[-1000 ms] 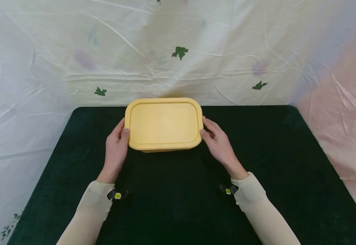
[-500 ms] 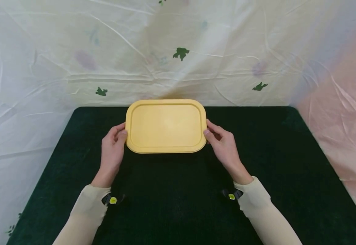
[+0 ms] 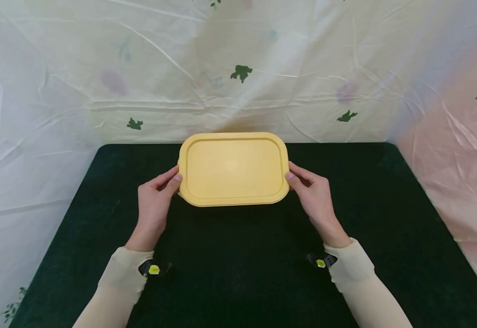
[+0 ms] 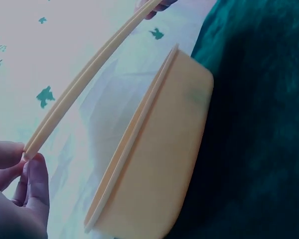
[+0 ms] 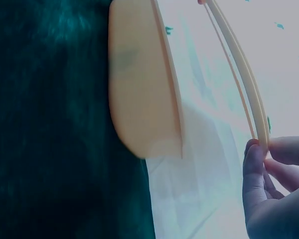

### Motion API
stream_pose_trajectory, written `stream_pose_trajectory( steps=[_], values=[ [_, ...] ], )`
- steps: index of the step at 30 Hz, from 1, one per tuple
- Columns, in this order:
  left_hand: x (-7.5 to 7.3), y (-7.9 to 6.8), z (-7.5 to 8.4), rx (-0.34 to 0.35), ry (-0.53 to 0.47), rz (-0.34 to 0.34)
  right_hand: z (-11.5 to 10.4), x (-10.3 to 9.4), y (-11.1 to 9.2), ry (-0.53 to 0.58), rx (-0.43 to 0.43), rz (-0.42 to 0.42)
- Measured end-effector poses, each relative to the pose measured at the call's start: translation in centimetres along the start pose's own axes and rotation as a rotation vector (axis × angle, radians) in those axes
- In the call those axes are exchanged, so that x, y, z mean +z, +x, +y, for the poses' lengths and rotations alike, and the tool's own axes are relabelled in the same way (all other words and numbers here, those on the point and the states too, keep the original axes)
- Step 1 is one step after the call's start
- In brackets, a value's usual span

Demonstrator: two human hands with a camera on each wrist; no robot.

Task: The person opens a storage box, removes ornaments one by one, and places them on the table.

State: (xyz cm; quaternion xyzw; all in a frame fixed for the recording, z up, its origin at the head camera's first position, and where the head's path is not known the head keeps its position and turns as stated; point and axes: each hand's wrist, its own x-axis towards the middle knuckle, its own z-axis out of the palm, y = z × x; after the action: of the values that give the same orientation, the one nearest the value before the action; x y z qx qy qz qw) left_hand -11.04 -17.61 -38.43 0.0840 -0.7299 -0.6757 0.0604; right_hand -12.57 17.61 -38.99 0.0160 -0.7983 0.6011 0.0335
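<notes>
Over the twelve o'clock side of the worktop [image 3: 238,269], the head view shows me a flat yellow lid [image 3: 235,169], pinched at nine o'clock by the left hand [image 3: 154,207] and at three by the right hand [image 3: 318,202]. I reckon they've got both short ends so it doesn't tip. From this angle it hides whatever's underneath.

Left wrist feed helps: fingers [image 4: 38,181] curled round the lid's end at about eight o'clock, lid slanting up to twelve. Mid-picture, under it, there's a yellow box [image 4: 159,144], uncovered and apart from the lid, probably just parked on the worktop so both hands are free.

Right wrist cam agrees: box up toward twelve, lid at two, fingers pinching its end near four. Light fingertip hold, I'd guess, because it's thin.
</notes>
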Motion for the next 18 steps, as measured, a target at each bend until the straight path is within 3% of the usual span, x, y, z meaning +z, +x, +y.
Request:
stream_pose_trajectory(
  steps=[9,18],
  values=[
    [3.5,0.2,0.1,0.004,-0.086,-0.041,0.9,-3.6,-0.4,0.028,0.006,0.049],
    [6.8,0.2,0.1,0.018,-0.108,-0.090,1.4,-6.8,-0.5,-0.002,0.012,0.080]
  ],
)
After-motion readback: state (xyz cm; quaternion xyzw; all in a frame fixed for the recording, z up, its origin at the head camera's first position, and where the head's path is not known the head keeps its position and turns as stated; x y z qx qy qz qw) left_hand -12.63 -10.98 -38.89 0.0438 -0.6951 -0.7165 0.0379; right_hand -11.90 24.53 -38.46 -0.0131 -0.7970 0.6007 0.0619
